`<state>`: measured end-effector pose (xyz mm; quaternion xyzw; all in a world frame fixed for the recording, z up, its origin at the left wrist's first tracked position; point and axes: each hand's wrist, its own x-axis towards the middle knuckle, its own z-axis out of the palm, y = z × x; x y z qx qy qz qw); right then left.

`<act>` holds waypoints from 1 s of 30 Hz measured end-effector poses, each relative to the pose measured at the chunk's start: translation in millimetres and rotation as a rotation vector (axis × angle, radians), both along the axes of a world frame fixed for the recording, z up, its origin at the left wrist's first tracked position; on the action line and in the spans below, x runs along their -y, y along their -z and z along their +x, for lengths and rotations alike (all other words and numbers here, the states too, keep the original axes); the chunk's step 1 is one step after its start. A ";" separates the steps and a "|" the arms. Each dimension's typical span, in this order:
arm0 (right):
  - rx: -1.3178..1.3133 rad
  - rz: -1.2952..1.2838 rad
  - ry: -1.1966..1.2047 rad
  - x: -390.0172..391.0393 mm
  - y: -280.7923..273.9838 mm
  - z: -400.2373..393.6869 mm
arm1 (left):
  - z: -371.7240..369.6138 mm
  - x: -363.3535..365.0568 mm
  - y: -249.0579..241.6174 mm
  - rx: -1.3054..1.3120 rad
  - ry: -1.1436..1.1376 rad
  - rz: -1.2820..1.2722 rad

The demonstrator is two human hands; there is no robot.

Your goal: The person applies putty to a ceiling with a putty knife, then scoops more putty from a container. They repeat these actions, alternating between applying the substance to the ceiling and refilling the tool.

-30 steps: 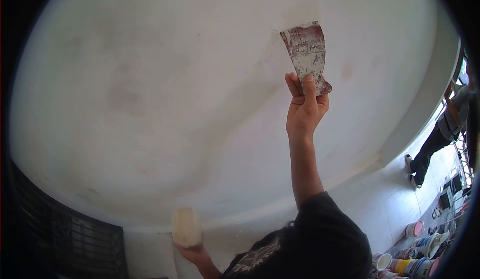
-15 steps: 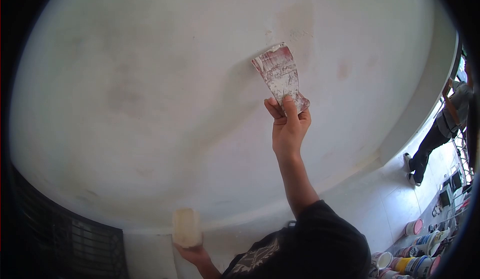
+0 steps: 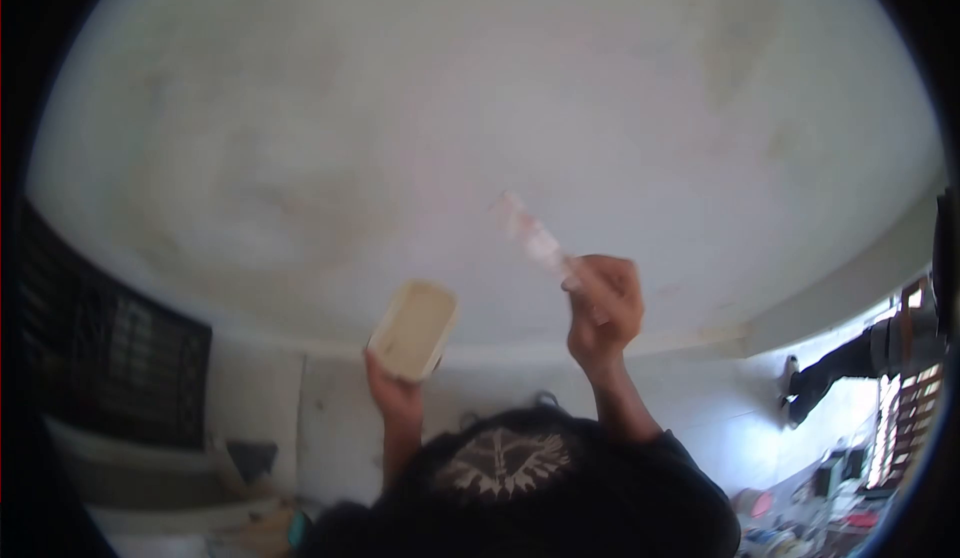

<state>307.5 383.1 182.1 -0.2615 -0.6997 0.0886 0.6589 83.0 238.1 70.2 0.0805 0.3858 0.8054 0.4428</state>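
Observation:
My right hand (image 3: 606,308) is closed around the handle end of a putty knife (image 3: 532,235), whose blade is smeared with white filler and some dark red. The blade is turned nearly edge-on, slants up to the left and is blurred. It appears apart from the pale plastered wall (image 3: 440,108). Lower and to the left, my left hand (image 3: 395,388) grips a cream-coloured rectangular tub (image 3: 418,330) by its lower edge. The tub is tilted with its hollow side facing me; some residue shows inside, but how much cannot be made out.
A dark metal grille (image 3: 110,338) is at the left. On the right, a person in dark trousers (image 3: 835,368) stands near a slatted window or gate (image 3: 905,428). Paint buckets (image 3: 755,503) and clutter lie on the floor at the lower right.
My right hand has come down from the wall, turning the putty knife edge-on. My left hand has raised the tub, bringing the two closer together. The view has tilted and shifted.

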 end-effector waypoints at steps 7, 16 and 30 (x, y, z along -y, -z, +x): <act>0.641 -0.018 -0.190 44.1 1.3 16.1 | 55.9 -42.5 -68.4 -0.047 0.135 0.038; 0.894 -0.164 -0.201 71.1 -11.5 13.8 | 36.4 -36.3 -37.4 -0.038 0.224 0.066; 0.643 -0.399 -0.117 91.4 -40.4 43.3 | 43.5 -25.8 -27.2 0.012 0.246 0.040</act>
